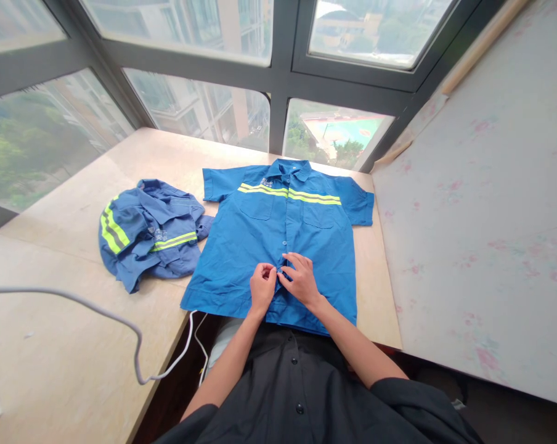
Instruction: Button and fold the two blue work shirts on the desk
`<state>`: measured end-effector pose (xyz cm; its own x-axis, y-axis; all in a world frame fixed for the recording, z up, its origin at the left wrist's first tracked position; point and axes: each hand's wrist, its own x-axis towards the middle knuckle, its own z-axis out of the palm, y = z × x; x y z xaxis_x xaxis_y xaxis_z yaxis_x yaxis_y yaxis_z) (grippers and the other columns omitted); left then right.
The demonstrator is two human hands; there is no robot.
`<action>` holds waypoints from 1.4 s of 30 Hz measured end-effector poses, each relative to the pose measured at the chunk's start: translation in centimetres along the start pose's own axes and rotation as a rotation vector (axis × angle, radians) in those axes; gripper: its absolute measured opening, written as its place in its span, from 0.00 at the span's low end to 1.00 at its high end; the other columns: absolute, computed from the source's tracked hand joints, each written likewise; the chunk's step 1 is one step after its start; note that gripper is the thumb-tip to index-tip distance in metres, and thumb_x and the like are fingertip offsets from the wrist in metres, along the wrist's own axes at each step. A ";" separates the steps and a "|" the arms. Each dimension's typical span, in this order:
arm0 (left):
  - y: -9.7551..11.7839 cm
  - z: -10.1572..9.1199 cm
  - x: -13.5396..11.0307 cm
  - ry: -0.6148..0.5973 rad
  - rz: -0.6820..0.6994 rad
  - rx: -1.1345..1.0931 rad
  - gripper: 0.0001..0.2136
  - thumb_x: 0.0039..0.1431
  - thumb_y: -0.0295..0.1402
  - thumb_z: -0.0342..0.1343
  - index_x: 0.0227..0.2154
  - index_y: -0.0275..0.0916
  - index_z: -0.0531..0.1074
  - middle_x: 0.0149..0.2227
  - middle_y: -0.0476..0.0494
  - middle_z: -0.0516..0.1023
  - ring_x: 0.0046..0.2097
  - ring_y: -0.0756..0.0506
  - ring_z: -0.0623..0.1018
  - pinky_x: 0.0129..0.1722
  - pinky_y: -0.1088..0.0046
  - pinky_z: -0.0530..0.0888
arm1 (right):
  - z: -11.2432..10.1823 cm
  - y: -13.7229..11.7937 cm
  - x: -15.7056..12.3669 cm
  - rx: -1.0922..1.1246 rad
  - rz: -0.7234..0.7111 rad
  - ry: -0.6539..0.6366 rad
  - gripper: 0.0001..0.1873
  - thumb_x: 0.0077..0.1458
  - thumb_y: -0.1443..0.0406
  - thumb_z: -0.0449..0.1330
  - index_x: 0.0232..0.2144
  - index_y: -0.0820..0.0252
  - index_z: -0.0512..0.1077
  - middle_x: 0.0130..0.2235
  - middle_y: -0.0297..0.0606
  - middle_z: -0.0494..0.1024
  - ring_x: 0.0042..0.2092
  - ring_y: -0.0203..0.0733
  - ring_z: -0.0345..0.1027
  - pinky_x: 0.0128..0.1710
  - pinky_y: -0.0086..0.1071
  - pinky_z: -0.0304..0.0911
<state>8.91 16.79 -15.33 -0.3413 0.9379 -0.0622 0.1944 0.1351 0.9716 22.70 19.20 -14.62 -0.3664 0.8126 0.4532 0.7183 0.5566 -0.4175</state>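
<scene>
A blue short-sleeved work shirt (232, 246) with a yellow and grey reflective stripe across the chest lies spread front side up, its collar toward the window. My left hand (262, 285) pinches the front placket low on the shirt, with thumb and forefinger together. Just to its right, my right hand (300, 279) grips the placket edge between thumb and fingers, the other fingers bent above it. Both fingertips nearly meet there, and the cloth is lifted a little between them. A button shows on the placket above my hands; whatever lies under the fingertips is hidden.
A crumpled blue garment (167, 213) with reflective stripes lies left of the shirt on the wooden tabletop (66, 259). A white cable (98, 316) crosses the left side and hangs over the front edge. Windows stand behind; a floral-patterned panel (482, 234) rises at the right.
</scene>
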 end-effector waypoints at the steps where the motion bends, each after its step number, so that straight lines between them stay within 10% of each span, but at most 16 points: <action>1: 0.0 0.0 0.0 0.006 0.001 0.004 0.07 0.57 0.36 0.55 0.32 0.38 0.70 0.30 0.46 0.77 0.31 0.48 0.77 0.33 0.73 0.72 | 0.0 0.1 -0.1 0.005 -0.007 -0.001 0.05 0.58 0.63 0.61 0.32 0.55 0.78 0.54 0.40 0.75 0.57 0.49 0.63 0.55 0.46 0.55; 12: 0.4 -0.9 1.6 -0.199 0.000 -0.104 0.12 0.52 0.36 0.61 0.37 0.35 0.73 0.32 0.44 0.79 0.35 0.47 0.78 0.39 0.71 0.73 | 0.0 0.8 -0.2 0.008 -0.085 -0.012 0.07 0.61 0.63 0.60 0.37 0.54 0.80 0.55 0.41 0.74 0.57 0.47 0.63 0.54 0.43 0.55; 25: 0.1 -0.8 2.3 -0.137 -0.117 -0.158 0.11 0.48 0.34 0.62 0.34 0.34 0.72 0.31 0.44 0.78 0.33 0.47 0.77 0.35 0.74 0.72 | 0.2 0.5 -0.4 0.016 -0.070 0.081 0.08 0.61 0.62 0.60 0.36 0.56 0.79 0.50 0.41 0.77 0.55 0.45 0.65 0.54 0.41 0.55; 42: -0.5 -2.7 -1.3 -0.169 0.498 0.765 0.11 0.64 0.32 0.52 0.43 0.40 0.78 0.51 0.39 0.77 0.51 0.39 0.74 0.49 0.59 0.70 | 0.1 1.6 -1.4 0.291 0.196 0.123 0.20 0.65 0.59 0.53 0.56 0.60 0.66 0.54 0.49 0.71 0.57 0.48 0.64 0.56 0.47 0.62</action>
<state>6.77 14.62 -15.15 0.0710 0.9703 0.2311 0.8568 -0.1779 0.4840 24.29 18.94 -16.05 -0.1521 0.8917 0.4263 0.5634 0.4326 -0.7039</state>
